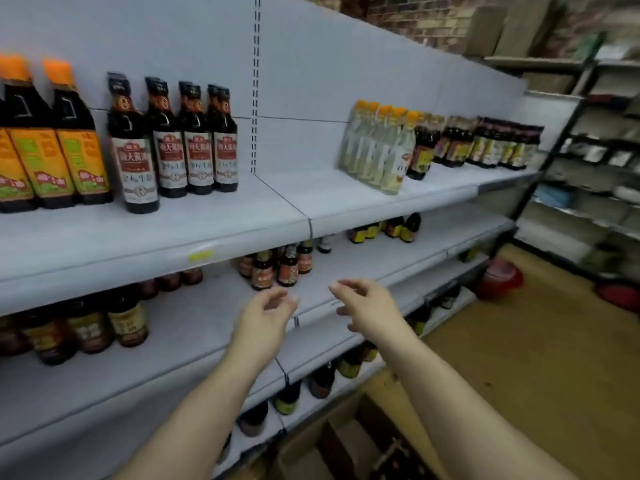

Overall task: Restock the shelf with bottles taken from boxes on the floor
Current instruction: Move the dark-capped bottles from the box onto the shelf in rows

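At the front of a white metal shelf unit (pixel 166 233), two bare forearms reach toward the second board from the top. Left hand (pixel 268 308): empty, fingers loosely curled, thumb and fingertips near one another, gripping nothing. Right hand (pixel 367 306): also empty, fingers relaxed and slightly bent, palm turned toward the left hand. The hands are near each other but apart, hovering over a bare stretch of that board. Just beyond the left hand, a cluster of small dark glass bottles with red-orange labels (pixel 277 268) stands upright; neither hand touches them. Farther left on the same board: squat dark jars with yellow-brown labels (pixel 128 322). Top board, left: tall dark bottles with orange caps and orange-and-green labels (pixel 69 143), then dark bottles with white-and-red labels (pixel 199 147) in rows. Top board, right: clear bottles with orange caps (pixel 377 147), then more dark bottles trailing away, blurred. Lower boards carry dark bottles with yellow labels (pixel 349 367) along the front edge. On the floor below the right forearm: an open brown cardboard box (pixel 332 441), contents dark and too blurred to name. Tan wood-pattern floor (pixel 519 358); a red round tub (pixel 498 277) near the unit's far end.
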`<state>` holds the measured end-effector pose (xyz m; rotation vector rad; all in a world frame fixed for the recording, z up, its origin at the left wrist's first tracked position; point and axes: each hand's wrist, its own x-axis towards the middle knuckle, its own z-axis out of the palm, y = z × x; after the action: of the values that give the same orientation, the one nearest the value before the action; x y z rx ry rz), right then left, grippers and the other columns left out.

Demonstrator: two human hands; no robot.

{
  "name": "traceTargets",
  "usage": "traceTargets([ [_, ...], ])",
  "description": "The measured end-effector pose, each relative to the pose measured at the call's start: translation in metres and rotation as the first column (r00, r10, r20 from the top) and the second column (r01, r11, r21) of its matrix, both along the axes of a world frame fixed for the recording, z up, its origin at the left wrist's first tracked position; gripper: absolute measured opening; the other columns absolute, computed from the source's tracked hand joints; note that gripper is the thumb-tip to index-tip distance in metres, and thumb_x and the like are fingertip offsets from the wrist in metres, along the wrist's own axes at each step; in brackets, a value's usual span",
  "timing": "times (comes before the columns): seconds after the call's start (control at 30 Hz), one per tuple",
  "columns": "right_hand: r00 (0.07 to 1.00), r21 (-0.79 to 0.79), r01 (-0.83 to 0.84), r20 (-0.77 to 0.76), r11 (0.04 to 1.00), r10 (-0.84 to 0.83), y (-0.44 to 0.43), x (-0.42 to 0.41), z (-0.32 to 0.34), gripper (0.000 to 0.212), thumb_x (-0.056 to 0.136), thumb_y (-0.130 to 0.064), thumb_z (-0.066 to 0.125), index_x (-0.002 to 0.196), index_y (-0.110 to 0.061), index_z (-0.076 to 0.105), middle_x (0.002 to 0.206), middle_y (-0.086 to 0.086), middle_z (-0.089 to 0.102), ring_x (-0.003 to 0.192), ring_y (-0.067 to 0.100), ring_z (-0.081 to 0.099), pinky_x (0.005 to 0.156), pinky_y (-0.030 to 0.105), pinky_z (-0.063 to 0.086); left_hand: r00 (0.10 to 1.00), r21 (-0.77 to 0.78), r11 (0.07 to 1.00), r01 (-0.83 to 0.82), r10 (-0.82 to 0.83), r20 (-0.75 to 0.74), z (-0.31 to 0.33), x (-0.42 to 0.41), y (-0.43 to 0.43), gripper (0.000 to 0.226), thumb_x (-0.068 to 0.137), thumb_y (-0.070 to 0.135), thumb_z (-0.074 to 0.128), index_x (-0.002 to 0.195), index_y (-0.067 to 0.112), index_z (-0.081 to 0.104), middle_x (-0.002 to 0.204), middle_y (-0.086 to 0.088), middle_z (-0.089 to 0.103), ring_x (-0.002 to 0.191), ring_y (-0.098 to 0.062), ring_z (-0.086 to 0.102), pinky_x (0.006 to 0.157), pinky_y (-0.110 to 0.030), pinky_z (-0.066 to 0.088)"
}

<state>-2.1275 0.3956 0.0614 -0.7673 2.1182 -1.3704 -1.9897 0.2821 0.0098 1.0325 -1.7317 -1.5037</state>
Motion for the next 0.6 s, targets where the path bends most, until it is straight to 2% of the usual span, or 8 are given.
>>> traceTargets([
  [0.07,0.999,0.02,0.049,-0.002,0.999,-0.049,0.021,-0.02,-0.007,0.047,0.095,-0.049,0.067,0.132,-0.021,0.062,0.12,-0.004,0.066,0.1,0.014,0.069,0.093,0.042,0.057,0.998,0.012,0.998,0.056,-0.056,0.024,-0.007,-0.025,0.013,0.034,0.095,0.048,0.066,0.123,0.031,0.064,0.116,0.006,0.068,0.106,-0.017,0.067,0.094,-0.046,0.056],
  [0.2,0.994,0.045,0.112,-0.007,0.993,-0.111,0.062,-0.067,-0.02,0.048,0.095,-0.052,0.066,0.132,-0.023,0.061,0.114,-0.005,0.067,0.101,0.017,0.069,0.091,0.048,0.059,0.991,0.018,0.992,0.126,-0.126,0.052,-0.019,-0.081,0.042,0.037,0.097,0.047,0.064,0.128,0.026,0.064,0.119,0.003,0.067,0.11,-0.019,0.064,0.096,-0.046,0.054],
  [0.3,0.989,0.041,0.151,0.005,0.988,-0.151,0.089,-0.109,-0.032,0.046,0.095,-0.052,0.067,0.13,-0.023,0.063,0.115,-0.006,0.067,0.1,0.015,0.07,0.081,0.041,0.061,0.988,0.018,0.989,0.146,-0.147,0.052,-0.031,-0.127,0.066,0.038,0.097,0.043,0.064,0.129,0.021,0.064,0.118,0.0,0.068,0.11,-0.02,0.064,0.094,-0.043,0.053],
  [0.43,0.989,0.063,0.141,0.034,0.988,-0.143,0.117,-0.169,-0.055,0.043,0.096,-0.047,0.068,0.131,-0.023,0.062,0.121,-0.004,0.066,0.101,0.014,0.069,0.087,0.039,0.059,0.989,0.058,0.99,0.126,-0.13,0.076,-0.057,-0.182,0.091,0.04,0.096,0.044,0.066,0.128,0.021,0.064,0.118,0.002,0.068,0.11,-0.021,0.065,0.097,-0.043,0.053],
  [0.53,0.991,0.089,0.117,0.059,0.989,-0.123,0.129,-0.21,-0.078,0.043,0.096,-0.044,0.068,0.133,-0.023,0.062,0.12,0.001,0.067,0.1,0.014,0.069,0.08,0.034,0.056,0.985,0.085,0.991,0.099,-0.11,0.136,-0.086,-0.212,0.108,0.036,0.097,0.044,0.065,0.127,0.026,0.063,0.111,0.011,0.064,0.104,-0.014,0.064,0.088,-0.032,0.051],
  [0.6,0.991,0.12,0.11,0.064,0.987,-0.119,0.133,-0.231,-0.098,0.044,0.096,-0.043,0.068,0.134,-0.021,0.063,0.117,0.001,0.069,0.101,0.015,0.069,0.086,0.039,0.058,0.982,0.098,0.993,0.069,-0.085,0.17,-0.105,-0.226,0.118,0.033,0.098,0.043,0.064,0.127,0.026,0.06,0.107,0.016,0.061,0.096,-0.004,0.06,0.077,-0.021,0.046],
])
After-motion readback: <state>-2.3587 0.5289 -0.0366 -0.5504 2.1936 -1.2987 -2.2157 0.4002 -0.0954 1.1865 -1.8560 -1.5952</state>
